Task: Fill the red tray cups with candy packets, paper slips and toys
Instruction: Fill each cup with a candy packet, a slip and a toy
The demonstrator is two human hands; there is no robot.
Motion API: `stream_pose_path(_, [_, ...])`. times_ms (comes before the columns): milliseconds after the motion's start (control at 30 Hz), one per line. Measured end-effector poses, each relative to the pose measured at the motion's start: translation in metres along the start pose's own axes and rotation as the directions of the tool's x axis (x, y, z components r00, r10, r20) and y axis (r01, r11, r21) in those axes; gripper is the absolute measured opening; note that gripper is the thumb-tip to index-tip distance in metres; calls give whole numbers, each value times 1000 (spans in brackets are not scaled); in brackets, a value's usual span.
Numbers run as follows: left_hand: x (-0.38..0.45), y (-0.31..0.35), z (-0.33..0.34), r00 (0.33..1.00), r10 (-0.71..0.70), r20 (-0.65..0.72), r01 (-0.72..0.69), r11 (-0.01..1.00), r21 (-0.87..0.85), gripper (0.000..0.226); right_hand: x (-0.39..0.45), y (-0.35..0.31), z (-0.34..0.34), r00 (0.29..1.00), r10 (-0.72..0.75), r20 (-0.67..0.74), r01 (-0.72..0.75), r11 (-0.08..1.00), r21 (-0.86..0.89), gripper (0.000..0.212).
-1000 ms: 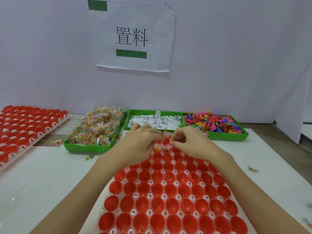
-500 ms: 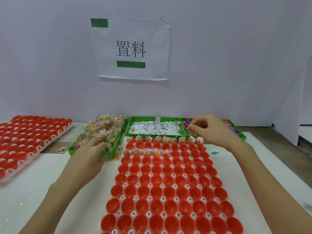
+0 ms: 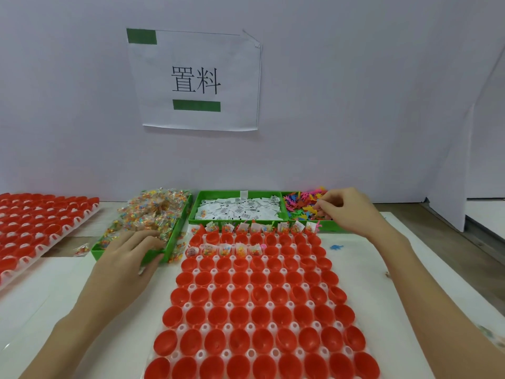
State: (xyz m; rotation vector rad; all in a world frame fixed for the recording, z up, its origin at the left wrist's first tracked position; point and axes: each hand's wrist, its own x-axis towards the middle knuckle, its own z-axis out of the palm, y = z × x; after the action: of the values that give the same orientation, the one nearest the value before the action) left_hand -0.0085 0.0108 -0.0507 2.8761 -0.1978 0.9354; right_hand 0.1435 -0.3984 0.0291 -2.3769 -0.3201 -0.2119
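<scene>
The red tray of cups (image 3: 259,310) lies in front of me on the white table. Its far row holds candy packets, paper slips and toys, and several cups in the second row hold candy packets. Behind it stand three green trays: candy packets (image 3: 155,212), paper slips (image 3: 240,209) and coloured toys (image 3: 300,207). My left hand (image 3: 128,258) lies over the near corner of the candy tray, fingers on the packets; any grip is hidden. My right hand (image 3: 347,212) reaches into the toy tray, with curled fingertips pinching among the toys.
A second red cup tray (image 3: 35,222) sits at the far left. One loose candy packet (image 3: 82,249) lies beside the candy tray and a blue toy (image 3: 336,247) lies right of the cup tray. A paper sign (image 3: 196,80) hangs on the wall behind.
Both hands left the cup tray's far rows. The left hand went left to the candy tray and now reaches further in; the right went to the toy tray.
</scene>
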Motion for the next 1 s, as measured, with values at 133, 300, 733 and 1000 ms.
stream_pose_path(133, [0,3,5,1000,5,15,-5,1000,-11,41,1,5,-3,1000,16,-27,-16,1000,-1,20])
stream_pose_path(300, [2,-5,16,995,-3,-96,-1,999,-39,23,1,4,-4,1000,4,-22,-4,1000,-13,19])
stream_pose_path(733, [4,-4,16,996,2,-85,-10,995,-97,19,1,19,20,990,116,75,-95,965,-244,12])
stream_pose_path(1000, [3,-4,16,998,14,-64,-21,995,-96,18,4,19,33,999,43,21,-38,981,-191,6])
